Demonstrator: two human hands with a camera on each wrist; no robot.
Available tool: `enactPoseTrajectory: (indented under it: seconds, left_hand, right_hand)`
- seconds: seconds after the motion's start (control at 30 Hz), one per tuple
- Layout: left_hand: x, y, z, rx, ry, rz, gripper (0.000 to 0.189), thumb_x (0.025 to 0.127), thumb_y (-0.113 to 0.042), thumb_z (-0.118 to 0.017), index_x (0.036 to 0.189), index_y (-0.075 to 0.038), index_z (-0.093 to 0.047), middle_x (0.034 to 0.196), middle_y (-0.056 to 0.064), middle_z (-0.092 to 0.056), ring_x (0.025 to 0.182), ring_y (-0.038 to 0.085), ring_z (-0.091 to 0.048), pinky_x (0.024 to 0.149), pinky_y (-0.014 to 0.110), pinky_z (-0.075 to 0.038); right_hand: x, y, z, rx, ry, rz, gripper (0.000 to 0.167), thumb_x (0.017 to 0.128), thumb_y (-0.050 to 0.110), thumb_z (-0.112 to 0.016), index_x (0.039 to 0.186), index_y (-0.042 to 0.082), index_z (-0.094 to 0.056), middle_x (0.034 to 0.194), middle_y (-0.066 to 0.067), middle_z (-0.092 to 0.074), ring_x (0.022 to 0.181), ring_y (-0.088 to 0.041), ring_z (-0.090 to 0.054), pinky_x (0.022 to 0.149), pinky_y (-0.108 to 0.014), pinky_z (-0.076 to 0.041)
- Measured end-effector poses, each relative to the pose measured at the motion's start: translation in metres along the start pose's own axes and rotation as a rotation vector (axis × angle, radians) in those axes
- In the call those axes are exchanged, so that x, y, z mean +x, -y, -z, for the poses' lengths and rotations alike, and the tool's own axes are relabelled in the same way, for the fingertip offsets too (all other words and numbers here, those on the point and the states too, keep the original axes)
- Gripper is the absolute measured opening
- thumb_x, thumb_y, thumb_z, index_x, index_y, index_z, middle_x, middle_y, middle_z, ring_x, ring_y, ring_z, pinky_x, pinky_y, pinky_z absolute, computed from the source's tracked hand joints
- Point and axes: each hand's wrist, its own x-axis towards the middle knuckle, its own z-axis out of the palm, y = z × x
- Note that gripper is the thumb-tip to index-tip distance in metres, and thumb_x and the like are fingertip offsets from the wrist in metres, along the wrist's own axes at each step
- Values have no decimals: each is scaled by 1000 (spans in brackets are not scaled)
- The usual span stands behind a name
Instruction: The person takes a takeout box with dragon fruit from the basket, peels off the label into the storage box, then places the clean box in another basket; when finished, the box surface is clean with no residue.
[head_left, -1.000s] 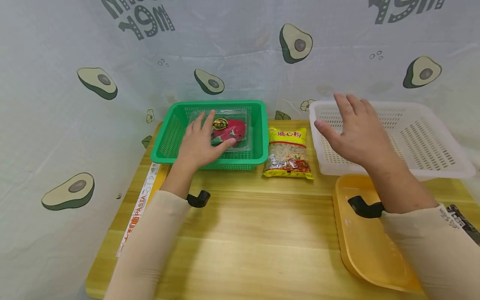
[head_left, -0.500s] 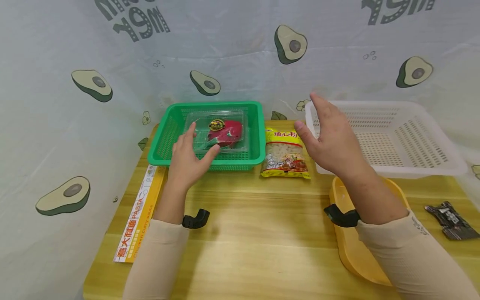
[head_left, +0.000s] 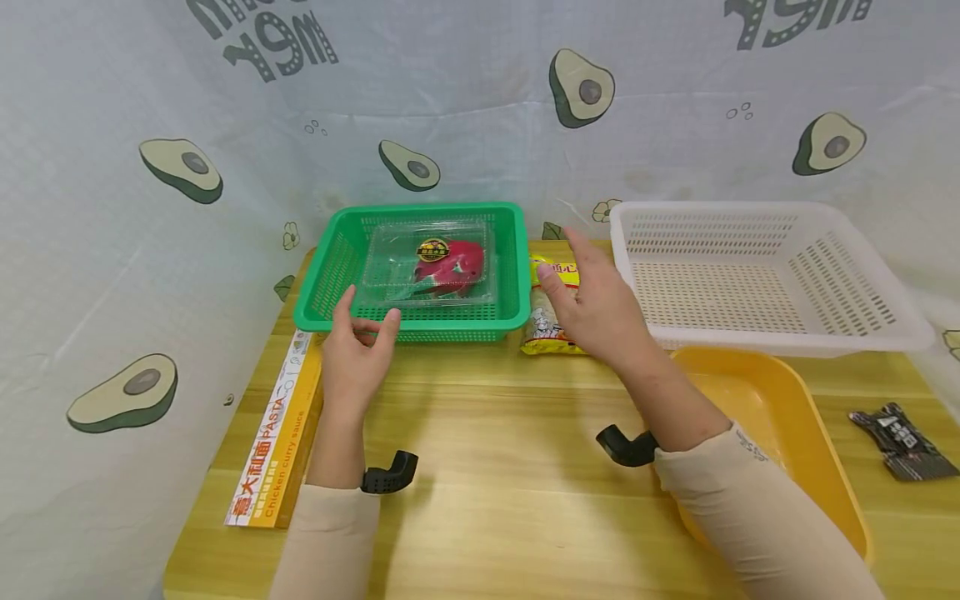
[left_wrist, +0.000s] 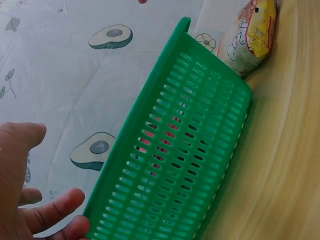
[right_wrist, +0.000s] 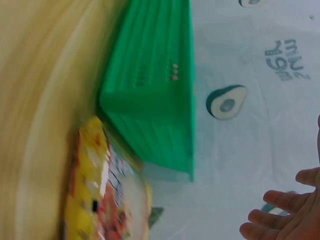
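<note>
A green plastic basket (head_left: 519, 283) stands at the back of the table. Inside it lies a clear plastic box (head_left: 384, 254) with a pinkish-red fruit (head_left: 461, 265), green at its tips. My left hand (head_left: 356, 362) is at the basket's front left rim, its fingers loosely bent; in the left wrist view the fingertips (left_wrist: 75, 200) come up to the rim, and I cannot tell whether they touch. My right hand (head_left: 603, 317) hovers over a yellow-ended bag of macaroni (head_left: 551, 335), partly covering it, with fingers extended and nothing held.
A white basket (head_left: 840, 340) stands at the back right, with a yellow tray (head_left: 840, 483) in front of it, partly under my right forearm. Farther right lies a black packet (head_left: 903, 442). A long pasta box (head_left: 277, 446) lies along the left side. A curtain with avocado prints hangs behind.
My left hand has drawn back from above the green basket to its front rim. My right hand has moved left from over the white basket to over the macaroni bag.
</note>
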Motion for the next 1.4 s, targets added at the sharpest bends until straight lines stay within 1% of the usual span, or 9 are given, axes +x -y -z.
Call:
enactPoseTrajectory:
  seconds: [0.17, 0.33, 0.43, 0.57, 0.67, 0.77, 1.03, 1.27, 1.4]
  left_hand:
    - [-8, 13, -10, -12, -89, 28, 80, 97, -56, -63, 161, -24, -29, 93, 12, -75, 81, 25, -68, 72, 36, -52]
    - [-12, 22, -21, -22, -113, 57, 80, 96, -60, -61, 162, -28, -27, 90, 11, -75, 78, 24, -69, 71, 35, -52]
    - [-9, 25, -26, -48, -139, 66, 78, 96, -61, -60, 161, -31, -29, 85, 11, -74, 75, 24, -67, 69, 36, -51]
    - [-3, 30, -31, -80, -186, 92, 78, 95, -65, -59, 160, -34, -31, 72, 6, -68, 64, 19, -62, 62, 36, -48]
    - [3, 34, -34, -100, -225, 101, 79, 94, -66, -58, 160, -31, -32, 59, 0, -58, 55, 16, -56, 55, 35, -44]
    - [10, 38, -36, -131, -264, 101, 80, 94, -65, -59, 160, -26, -35, 52, -2, -49, 49, 15, -51, 49, 34, -41]
    - [21, 43, -37, -163, -296, 151, 83, 93, -66, -61, 159, -23, -37, 56, -1, -44, 57, 18, -49, 55, 34, -42]
    - [25, 47, -41, -212, -319, 176, 70, 96, -56, -63, 154, -24, -41, 65, 8, -52, 59, 21, -48, 59, 37, -41]
    - [24, 49, -45, -214, -334, 176, 64, 97, -52, -63, 151, -24, -44, 62, 5, -50, 56, 20, -46, 58, 37, -41]
  right_hand:
    - [-3, 5, -26, 67, 40, -35, 74, 105, 56, -42, 164, 15, -22, 164, -15, -36, 151, -40, -36, 119, -63, -31]
    - [-5, 10, -45, 160, 34, -54, 72, 105, 52, -47, 162, 15, -26, 157, -16, -45, 145, -38, -44, 115, -62, -38]
    - [-2, 13, -55, 189, 33, -56, 70, 105, 51, -49, 162, 17, -28, 159, -14, -44, 147, -35, -42, 116, -61, -38]
    - [4, 18, -67, 157, 12, -10, 68, 104, 49, -51, 161, 18, -31, 162, -12, -39, 151, -35, -36, 119, -61, -33]
    - [11, 23, -75, 156, -13, 34, 67, 104, 47, -53, 159, 15, -33, 163, -13, -37, 152, -35, -34, 119, -62, -33]
    - [19, 29, -82, 216, -15, 32, 66, 104, 47, -53, 159, 16, -34, 164, -12, -35, 152, -35, -34, 118, -63, -33]
    - [52, 34, -95, 310, 4, -90, 68, 103, 51, -51, 160, 20, -31, 167, -10, -27, 152, -35, -32, 119, -62, -32]
    - [79, 30, -103, 400, 33, -172, 72, 102, 49, -55, 160, 16, -30, 165, -15, -31, 152, -35, -31, 120, -60, -33]
    - [85, 27, -108, 462, 74, -229, 72, 101, 47, -60, 161, 20, -29, 165, -15, -30, 151, -35, -32, 118, -59, -36]
